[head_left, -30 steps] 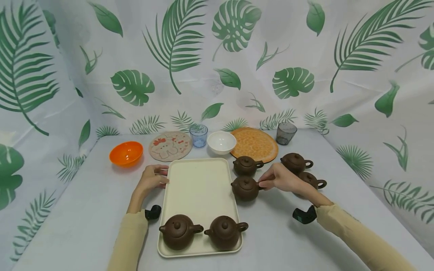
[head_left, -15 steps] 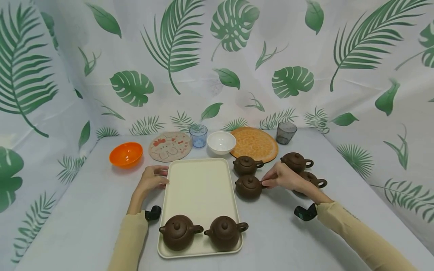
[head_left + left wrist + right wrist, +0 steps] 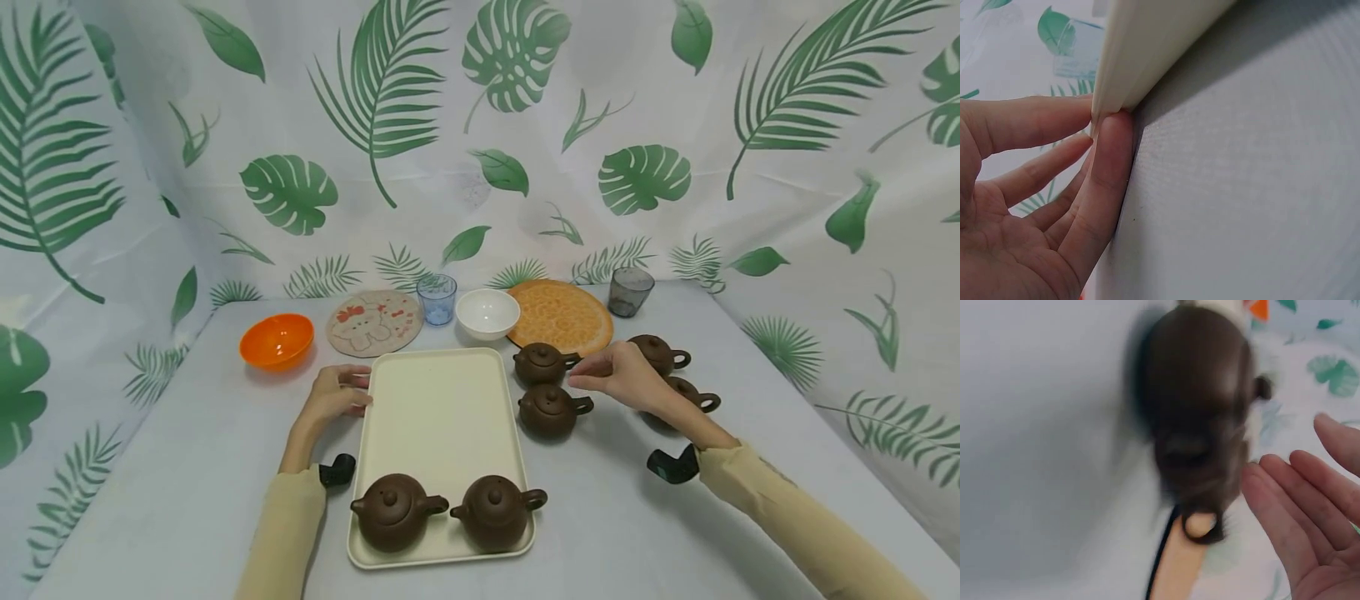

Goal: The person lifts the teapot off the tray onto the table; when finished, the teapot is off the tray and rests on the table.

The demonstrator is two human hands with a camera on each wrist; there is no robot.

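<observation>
My left hand (image 3: 337,396) rests its fingertips against the left edge of the cream tray (image 3: 435,408), with thumb and fingers spread along the rim (image 3: 1113,75). Two brown teapots, a left one (image 3: 393,512) and a right one (image 3: 495,512), stand on the near end of the tray. Right of the tray are two more, a rear teapot (image 3: 538,364) and a front teapot (image 3: 550,412) close together. My right hand (image 3: 626,379) hovers beside their handles and holds nothing. In the right wrist view its fingers (image 3: 1297,506) are extended, apart from the blurred teapots (image 3: 1194,369).
Two further teapots (image 3: 656,354) stand partly hidden behind my right hand. Along the back are an orange bowl (image 3: 277,343), a round cartoon mat (image 3: 375,323), a blue glass (image 3: 437,300), a white bowl (image 3: 487,315), an orange round mat (image 3: 562,312) and a grey glass (image 3: 630,292).
The front teapot beside the tray shifted slightly right while my right hand pinched its handle. That hand has since let go and risen a little. The left hand stays at the tray edge.
</observation>
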